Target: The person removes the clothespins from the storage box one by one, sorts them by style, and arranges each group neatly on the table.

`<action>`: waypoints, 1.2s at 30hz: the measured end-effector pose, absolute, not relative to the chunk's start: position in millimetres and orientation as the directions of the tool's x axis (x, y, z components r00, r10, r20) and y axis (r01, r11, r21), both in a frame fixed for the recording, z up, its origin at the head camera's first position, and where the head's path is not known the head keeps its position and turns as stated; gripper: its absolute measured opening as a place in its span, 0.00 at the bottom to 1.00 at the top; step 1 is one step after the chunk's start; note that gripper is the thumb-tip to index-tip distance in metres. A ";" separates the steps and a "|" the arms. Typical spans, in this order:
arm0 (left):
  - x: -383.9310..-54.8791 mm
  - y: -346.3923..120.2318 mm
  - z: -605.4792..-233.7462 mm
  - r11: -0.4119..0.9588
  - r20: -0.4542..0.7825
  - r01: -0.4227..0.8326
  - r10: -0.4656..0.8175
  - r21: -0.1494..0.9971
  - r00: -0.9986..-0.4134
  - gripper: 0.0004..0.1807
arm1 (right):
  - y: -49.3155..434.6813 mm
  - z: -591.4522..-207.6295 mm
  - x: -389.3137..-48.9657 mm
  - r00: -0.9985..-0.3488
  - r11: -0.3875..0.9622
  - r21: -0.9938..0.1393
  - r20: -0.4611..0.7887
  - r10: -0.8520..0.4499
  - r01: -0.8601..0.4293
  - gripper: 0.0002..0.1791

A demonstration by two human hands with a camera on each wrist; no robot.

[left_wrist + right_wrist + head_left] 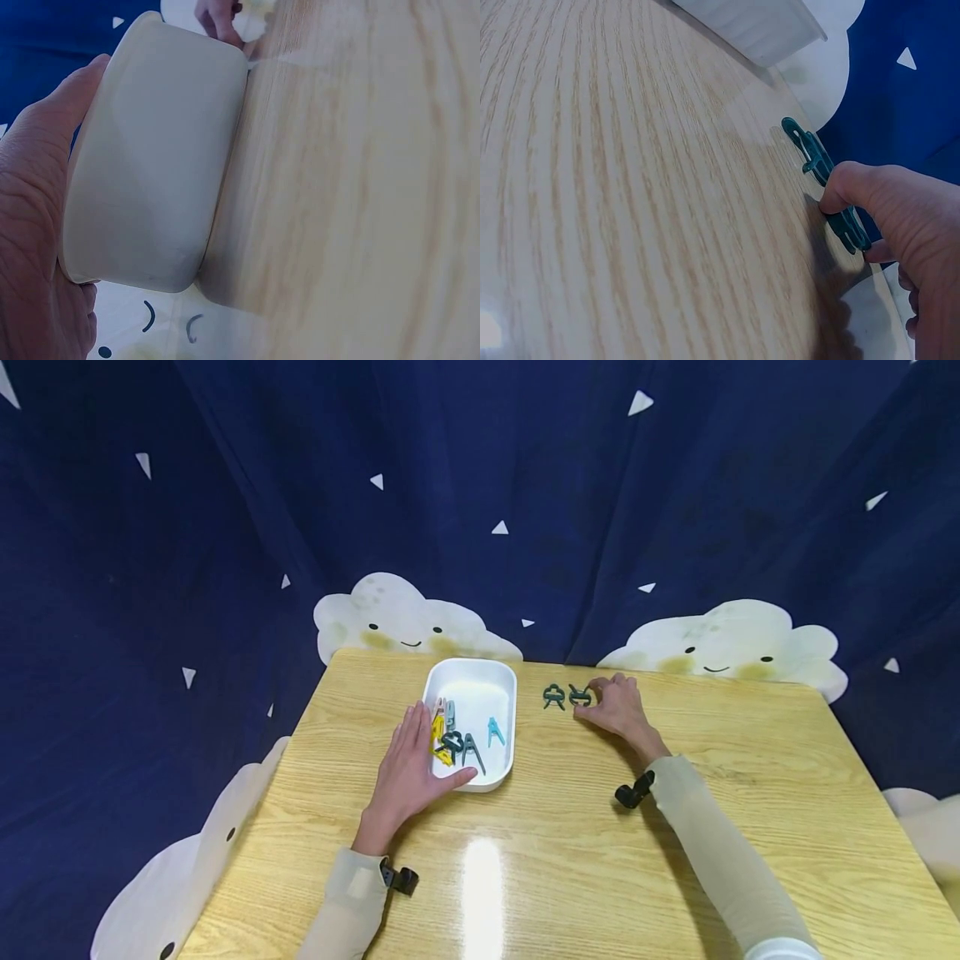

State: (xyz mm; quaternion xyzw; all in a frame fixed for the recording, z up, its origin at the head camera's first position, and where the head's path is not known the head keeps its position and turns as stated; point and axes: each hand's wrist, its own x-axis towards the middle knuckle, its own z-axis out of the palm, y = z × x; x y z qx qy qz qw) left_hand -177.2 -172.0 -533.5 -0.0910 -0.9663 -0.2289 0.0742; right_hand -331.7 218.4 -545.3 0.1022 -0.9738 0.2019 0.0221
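Note:
My left hand (408, 768) rests along the left side of a white plastic tray (510, 718), fingers straight, thumb over its near rim. Inside the tray lie several small clips: a light blue clip (495, 732) to the right, dark green clips (470, 748) near the front, and yellow ones (438, 727) with grey and pink ones on the left. Right of the tray, two dark green plastic clips lie side by side on the table. My right hand (617, 706) pinches the right clip (847, 231) between thumb and finger; the left clip (553, 697) lies just beside it.
The wooden table (570, 860) has its back edge just behind the clips and tray. A dark blue curtain (465, 460) with white triangles and smiling clouds hangs behind it. Dark wrist cameras (634, 790) sit on both sleeves.

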 end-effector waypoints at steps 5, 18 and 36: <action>-176.9 -171.4 -532.5 0.875 0.178 0.205 0.140 0.438 -0.974 0.75 | 218.9 -546.1 -332.6 -0.979 0.900 -0.384 0.078 -0.190 -0.205 0.39; -177.3 -170.9 -532.1 0.879 0.186 0.210 0.141 0.429 -0.972 0.74 | 216.7 -544.2 -329.3 -0.976 0.886 -0.408 0.101 -0.193 -0.218 0.41; -177.8 -171.5 -532.7 0.879 0.179 0.204 0.138 0.430 -0.974 0.75 | 215.5 -543.3 -328.1 -0.976 0.886 -0.410 0.093 -0.197 -0.218 0.39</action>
